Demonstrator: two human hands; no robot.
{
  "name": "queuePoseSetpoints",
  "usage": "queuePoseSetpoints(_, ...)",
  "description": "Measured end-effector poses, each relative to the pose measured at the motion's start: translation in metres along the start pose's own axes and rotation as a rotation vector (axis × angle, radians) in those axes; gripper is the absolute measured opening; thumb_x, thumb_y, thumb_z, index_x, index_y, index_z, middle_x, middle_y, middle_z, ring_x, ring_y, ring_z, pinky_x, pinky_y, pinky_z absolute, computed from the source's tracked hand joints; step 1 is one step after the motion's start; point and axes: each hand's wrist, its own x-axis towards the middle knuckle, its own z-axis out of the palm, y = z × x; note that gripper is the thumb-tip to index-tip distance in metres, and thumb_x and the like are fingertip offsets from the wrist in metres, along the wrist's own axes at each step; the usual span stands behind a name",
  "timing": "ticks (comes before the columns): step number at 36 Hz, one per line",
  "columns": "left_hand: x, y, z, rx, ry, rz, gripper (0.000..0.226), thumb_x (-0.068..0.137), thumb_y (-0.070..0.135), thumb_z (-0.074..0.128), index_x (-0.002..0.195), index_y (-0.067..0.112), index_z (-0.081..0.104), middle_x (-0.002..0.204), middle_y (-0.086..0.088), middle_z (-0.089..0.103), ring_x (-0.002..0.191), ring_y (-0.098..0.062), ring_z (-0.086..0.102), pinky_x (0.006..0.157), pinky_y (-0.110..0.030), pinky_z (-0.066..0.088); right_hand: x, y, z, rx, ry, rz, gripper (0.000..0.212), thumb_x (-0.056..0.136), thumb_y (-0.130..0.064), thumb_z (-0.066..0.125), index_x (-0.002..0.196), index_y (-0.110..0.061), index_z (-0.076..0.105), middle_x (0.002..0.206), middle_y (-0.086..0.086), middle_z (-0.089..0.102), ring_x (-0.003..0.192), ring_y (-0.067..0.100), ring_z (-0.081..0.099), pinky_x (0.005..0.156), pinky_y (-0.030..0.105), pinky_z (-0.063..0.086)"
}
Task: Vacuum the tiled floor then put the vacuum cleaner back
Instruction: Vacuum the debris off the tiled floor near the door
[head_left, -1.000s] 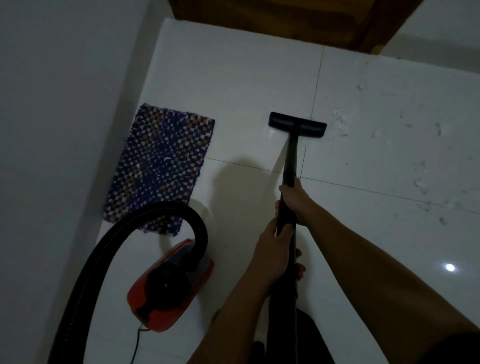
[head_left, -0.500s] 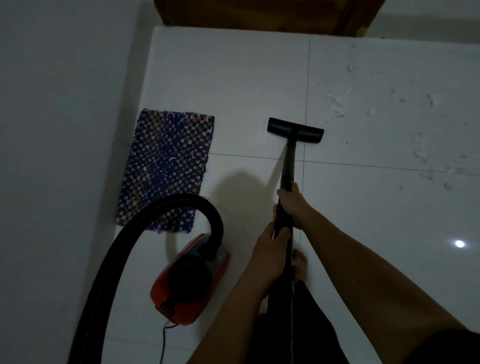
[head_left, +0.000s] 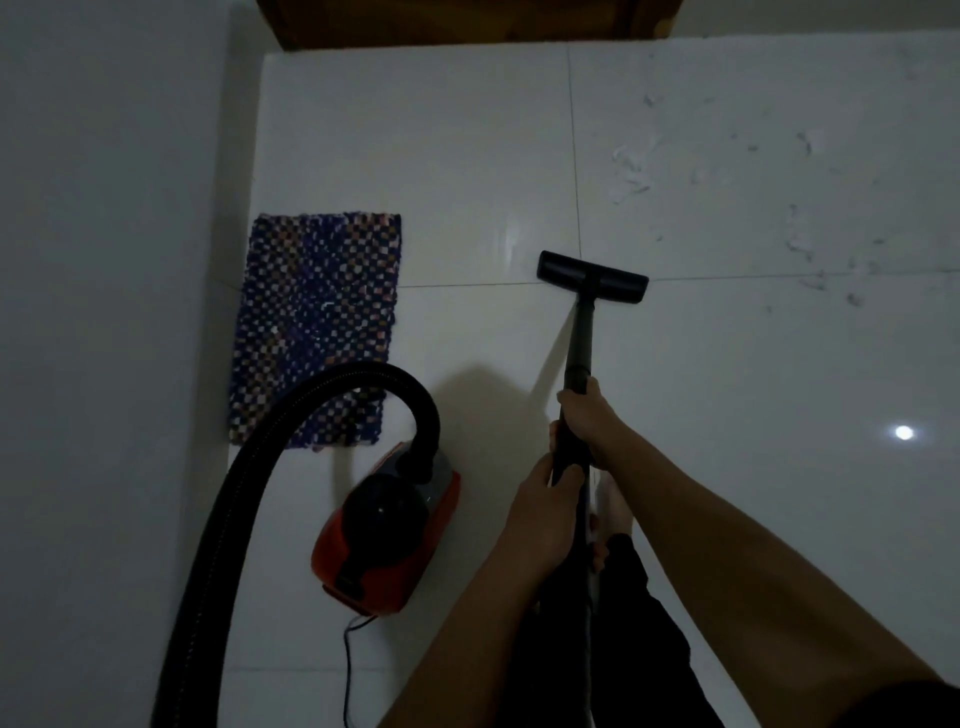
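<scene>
Vacuuming a glossy white tiled floor (head_left: 415, 156) in dim light. Gripping the black plastic wand (head_left: 581, 338) with fingers curled round it, right hand (head_left: 587, 415) ahead and left hand (head_left: 545, 499) just behind. Drawing the flat black floor nozzle (head_left: 592, 275) back off the far tile onto the grout crossing within the past second. Leaving pale scraps of litter (head_left: 631, 176), possibly paper, beyond and to the right, so plenty yet to sweep. Trailing a red canister vacuum cleaner (head_left: 387, 540) on its black ribbed hose (head_left: 291, 415), beside a blue checked woven mat (head_left: 317, 322).
</scene>
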Motion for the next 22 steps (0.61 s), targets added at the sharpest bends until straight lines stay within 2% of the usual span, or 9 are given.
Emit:
queuePoseSetpoints(6, -0.006, -0.005, 0.013, 0.043, -0.009, -0.02, 0.032, 0.099, 0.03, 0.037, 0.129, 0.025, 0.048, 0.076, -0.008, 0.055, 0.055, -0.02, 0.053, 0.056, -0.033, 0.047, -0.008, 0.009, -0.013, 0.028, 0.007, 0.018, 0.048, 0.1, -0.011, 0.036, 0.145, -0.022, 0.022, 0.066, 0.01, 0.047, 0.045, 0.021, 0.047, 0.042, 0.029, 0.045)
queuePoseSetpoints(9, -0.004, -0.005, 0.023, 0.0, -0.016, -0.034, 0.031, 0.1, 0.03, 0.036, 0.13, 0.027, 0.046, 0.072, -0.009, 0.054, 0.048, -0.019, 0.051, 0.049, -0.029, 0.045, -0.003, 0.009, -0.021, 0.02, 0.016, 0.022, 0.05, 0.1, -0.011, 0.037, 0.146, -0.023, 0.021, 0.067, 0.011, 0.047, 0.045, 0.021, 0.048, 0.041, 0.028, 0.045)
queuePoseSetpoints(12, 0.005, 0.0, 0.033, -0.032, -0.012, -0.045, 0.033, 0.1, 0.031, 0.037, 0.131, 0.029, 0.045, 0.071, -0.008, 0.055, 0.047, -0.019, 0.05, 0.049, -0.029, 0.044, 0.005, 0.004, -0.032, 0.005, 0.026, 0.022, 0.052, 0.1, -0.012, 0.037, 0.148, -0.025, 0.019, 0.07, 0.011, 0.047, 0.046, 0.021, 0.048, 0.042, 0.029, 0.045)
queuePoseSetpoints(14, 0.011, 0.006, 0.041, -0.063, -0.019, -0.056, 0.026, 0.1, 0.03, 0.038, 0.123, 0.03, 0.05, 0.063, -0.005, 0.057, 0.045, -0.018, 0.051, 0.047, -0.028, 0.044, 0.011, -0.003, -0.039, -0.01, 0.03, 0.025, 0.054, 0.1, -0.013, 0.036, 0.149, -0.028, 0.017, 0.07, 0.011, 0.047, 0.047, 0.021, 0.048, 0.043, 0.03, 0.044)
queuePoseSetpoints(17, 0.02, 0.018, 0.052, -0.117, -0.035, -0.044, 0.018, 0.101, 0.027, 0.037, 0.102, 0.036, 0.051, 0.043, 0.006, 0.058, 0.038, -0.013, 0.049, 0.04, -0.022, 0.043, 0.021, -0.015, -0.051, -0.013, 0.025, 0.023, 0.057, 0.1, -0.013, 0.036, 0.151, -0.03, 0.014, 0.07, 0.011, 0.047, 0.049, 0.021, 0.049, 0.044, 0.03, 0.044)
queuePoseSetpoints(19, 0.027, 0.027, 0.059, -0.124, -0.035, -0.032, 0.019, 0.101, 0.026, 0.036, 0.109, 0.032, 0.052, 0.045, 0.004, 0.058, 0.038, -0.014, 0.048, 0.039, -0.022, 0.043, 0.028, -0.025, -0.058, -0.023, 0.025, 0.02, 0.059, 0.1, -0.014, 0.036, 0.152, -0.03, 0.012, 0.071, 0.011, 0.047, 0.05, 0.021, 0.049, 0.044, 0.031, 0.045)
queuePoseSetpoints(22, 0.041, 0.04, 0.069, -0.091, -0.012, -0.037, 0.031, 0.101, 0.029, 0.036, 0.13, 0.027, 0.047, 0.063, -0.006, 0.055, 0.04, -0.015, 0.049, 0.041, -0.023, 0.045, 0.039, -0.04, -0.07, -0.04, 0.019, 0.02, 0.061, 0.101, -0.014, 0.036, 0.153, -0.031, 0.009, 0.072, 0.01, 0.048, 0.052, 0.02, 0.049, 0.047, 0.032, 0.047)
